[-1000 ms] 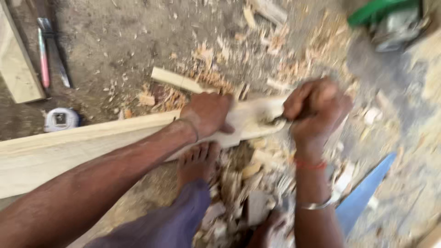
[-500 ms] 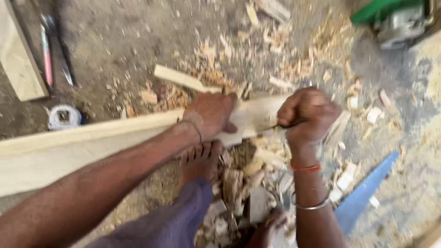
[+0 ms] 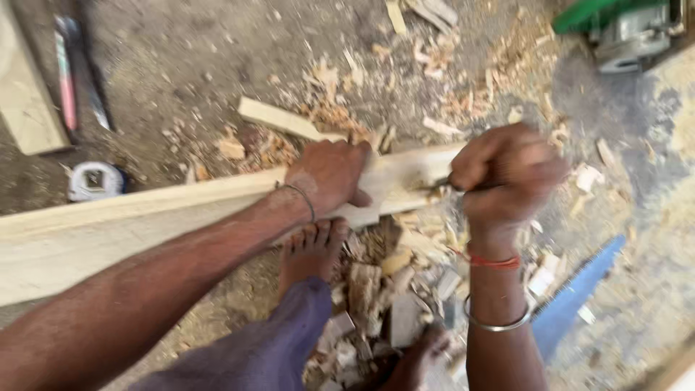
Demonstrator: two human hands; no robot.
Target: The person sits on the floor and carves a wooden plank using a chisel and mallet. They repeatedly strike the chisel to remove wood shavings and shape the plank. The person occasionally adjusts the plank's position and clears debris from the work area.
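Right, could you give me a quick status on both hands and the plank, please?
Left hand flat on the pale plank, pinning it. Right hand fisted round a blurred tool at the plank's end. Wood chips and bare foot close below.

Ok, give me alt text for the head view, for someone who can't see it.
The left hand presses flat on a long pale wooden plank on the ground, while the right hand is closed around a thin tool at the plank's end. Wood chips, a tape measure and a blue saw lie around.
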